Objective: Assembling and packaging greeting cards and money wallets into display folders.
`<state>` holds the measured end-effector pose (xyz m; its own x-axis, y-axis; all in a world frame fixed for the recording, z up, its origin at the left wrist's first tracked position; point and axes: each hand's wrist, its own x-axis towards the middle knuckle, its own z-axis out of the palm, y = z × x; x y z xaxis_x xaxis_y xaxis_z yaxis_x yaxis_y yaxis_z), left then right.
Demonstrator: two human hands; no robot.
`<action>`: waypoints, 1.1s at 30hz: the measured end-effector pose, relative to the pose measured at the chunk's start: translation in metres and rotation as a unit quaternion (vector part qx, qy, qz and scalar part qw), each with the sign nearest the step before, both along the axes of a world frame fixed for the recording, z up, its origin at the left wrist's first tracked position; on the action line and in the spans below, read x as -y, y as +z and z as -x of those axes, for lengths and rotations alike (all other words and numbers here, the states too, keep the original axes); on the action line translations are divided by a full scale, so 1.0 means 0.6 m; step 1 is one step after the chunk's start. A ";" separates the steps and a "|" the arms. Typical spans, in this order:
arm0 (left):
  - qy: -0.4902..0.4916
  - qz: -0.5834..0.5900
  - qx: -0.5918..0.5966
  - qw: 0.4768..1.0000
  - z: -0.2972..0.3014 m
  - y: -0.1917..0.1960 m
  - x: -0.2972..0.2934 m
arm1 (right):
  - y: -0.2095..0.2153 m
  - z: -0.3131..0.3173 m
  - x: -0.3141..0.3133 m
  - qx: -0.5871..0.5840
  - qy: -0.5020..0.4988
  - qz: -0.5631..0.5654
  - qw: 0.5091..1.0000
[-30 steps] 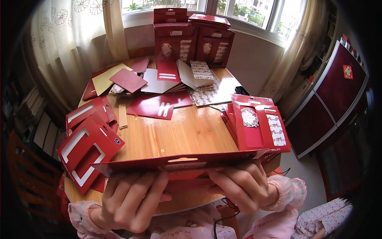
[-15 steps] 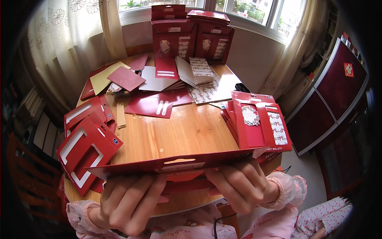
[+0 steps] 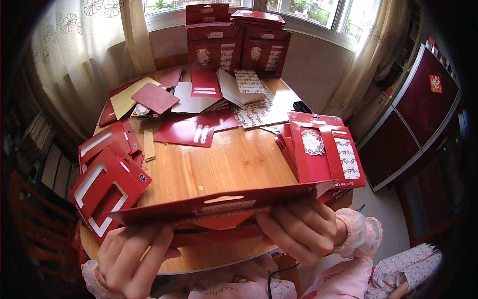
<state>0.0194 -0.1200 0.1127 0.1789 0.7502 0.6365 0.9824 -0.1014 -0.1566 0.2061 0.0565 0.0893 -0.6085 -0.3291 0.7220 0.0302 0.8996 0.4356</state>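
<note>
Held up at the table's near edge is a red cardboard packaging box (image 3: 184, 210), seen from its top edge, with a hang hole in its flap. My left hand (image 3: 132, 254) closes its fingers over the box's near left side. At the near right side, my right hand (image 3: 298, 229) grips the same box, fingers curled and the thumb mostly hidden. To the left lie flat red card sleeves with cut-out windows (image 3: 107, 192). A stack of filled red packs (image 3: 318, 154) with patterned card in their windows leans to the right.
Red and white folded cards (image 3: 196, 129), a yellow envelope (image 3: 132, 97) and floral-patterned cards (image 3: 256, 114) lie across the far half of the wooden table (image 3: 234, 167). Finished red boxes (image 3: 214, 47) stand against the window wall. A cardboard strip (image 3: 149, 144) lies left of centre.
My left hand has slid left and nearer along the box, toward its left end. My right hand stays on the right side, and the box is slightly more tilted, its right end higher.
</note>
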 end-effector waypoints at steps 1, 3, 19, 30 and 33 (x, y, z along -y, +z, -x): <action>-0.006 0.008 -0.016 1.000 0.001 0.000 0.000 | 0.000 -0.001 0.001 0.001 -0.002 0.000 1.000; -0.012 0.009 -0.017 1.000 0.001 -0.006 -0.007 | -0.002 -0.002 0.003 -0.006 -0.013 0.008 1.000; -0.005 0.006 0.075 0.997 -0.009 0.001 -0.009 | 0.012 -0.007 0.014 0.024 -0.002 0.081 0.996; -0.063 0.011 0.056 0.996 -0.024 0.004 -0.035 | 0.022 -0.002 0.023 0.101 0.036 0.146 0.983; -0.070 0.034 0.078 0.994 -0.030 0.001 -0.031 | 0.015 0.004 0.042 0.058 0.017 0.190 0.980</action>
<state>0.0372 -0.1014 0.1134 0.1877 0.7667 0.6140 0.9696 -0.2444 0.0087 0.2036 0.0314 0.0983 -0.6874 -0.0719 0.7227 -0.0330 0.9972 0.0678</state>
